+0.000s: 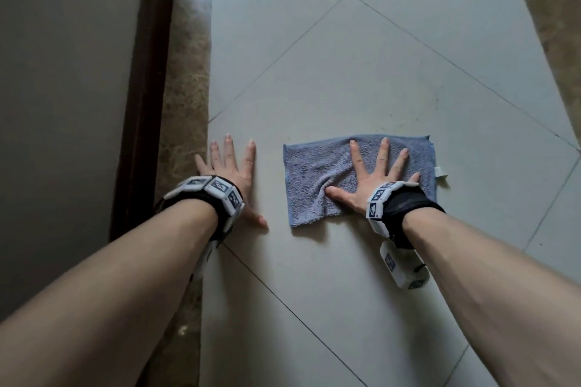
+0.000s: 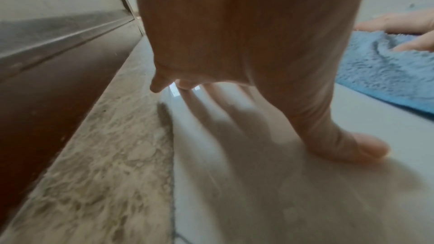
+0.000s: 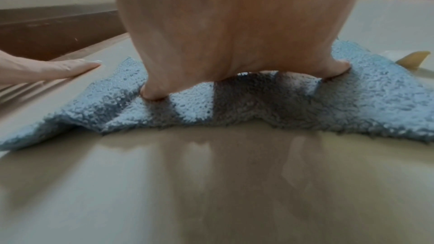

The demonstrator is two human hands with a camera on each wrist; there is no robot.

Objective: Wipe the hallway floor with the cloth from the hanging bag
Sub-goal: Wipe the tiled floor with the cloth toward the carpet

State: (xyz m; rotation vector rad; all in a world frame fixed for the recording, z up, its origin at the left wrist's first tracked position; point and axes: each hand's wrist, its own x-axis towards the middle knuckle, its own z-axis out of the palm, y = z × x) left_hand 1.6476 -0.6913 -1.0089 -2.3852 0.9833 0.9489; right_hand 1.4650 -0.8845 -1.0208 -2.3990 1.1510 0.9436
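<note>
The right hand lies flat with fingers splayed straight, pressing the blue terry-pile cloth onto the pale grey tiled floor; the cloth wrinkles beside the thumb; the left hand, at nine o'clock of the cloth and just apart from it, rests flat and spread on bare tile, holding nothing; a mottled beige stone border strip and dark brown skirting board run further toward nine o'clock; a white label juts from the cloth at three o'clock.

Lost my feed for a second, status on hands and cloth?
Right hand flat, pressing the blue terry cloth on the grey tiled floor. Left hand flat on bare tile beside it. Nothing in the way.
</note>
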